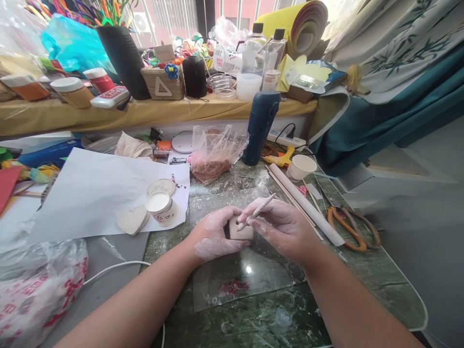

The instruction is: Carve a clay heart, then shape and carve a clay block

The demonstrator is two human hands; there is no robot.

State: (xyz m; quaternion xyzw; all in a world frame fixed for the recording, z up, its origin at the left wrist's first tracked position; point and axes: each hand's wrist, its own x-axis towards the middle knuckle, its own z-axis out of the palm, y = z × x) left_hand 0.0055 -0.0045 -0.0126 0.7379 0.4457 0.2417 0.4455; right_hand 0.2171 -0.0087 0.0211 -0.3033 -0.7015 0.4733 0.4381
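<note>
My left hand (pixel 217 232), dusted with white powder, is closed around a small pale clay piece (pixel 242 234) with a dark hole near its top. Pinched in the fingers of my right hand (pixel 282 224) is a thin, whitish stick-like tool (pixel 264 205). Its lower tip meets the clay beside the hole. Both hands are just above a clear plastic sheet (pixel 217 290) on the dark green table. A reddish smear shows on the sheet below them. My fingers hide part of the clay piece.
A lidded tub (pixel 162 209) and flat clay discs lie on white paper (pixel 97 188) to the left. Behind are a bag of brown clay (pixel 210 162) and a dark blue bottle (pixel 259 128). To the right lie a rolling pin (pixel 308 205), scissors (pixel 350 227) and a paper cup (pixel 301 166).
</note>
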